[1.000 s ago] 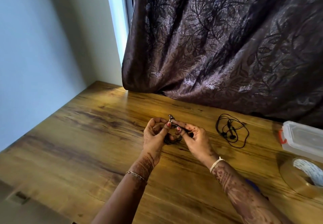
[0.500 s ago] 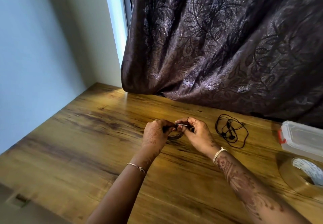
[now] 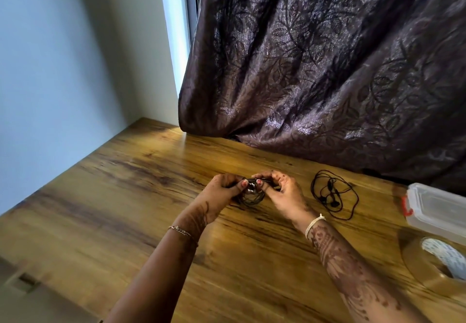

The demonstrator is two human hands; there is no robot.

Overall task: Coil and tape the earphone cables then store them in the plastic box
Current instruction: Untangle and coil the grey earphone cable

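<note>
Nearest: two forearms entering from the lower edge, angled inward over the wooden surface (image 3: 126,196). At right edge: tape roll (image 3: 413,262), lying flat. Mid-surface: left hand (image 3: 216,196) and right hand (image 3: 285,196), backs up, fingers curled and pinching opposite sides of a coiled earphone cable (image 3: 252,198). Farther right: loose earphones (image 3: 335,203), uncoiled, flat on the wood; plastic box (image 3: 438,211), lid on. Farthest: dark curtain (image 3: 327,70).

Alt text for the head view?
The left hand and right hand pinch a small coil of black earphone cable over a wooden table. Right of them lie a loose earphone, a lidded plastic box and a tape roll.
</note>
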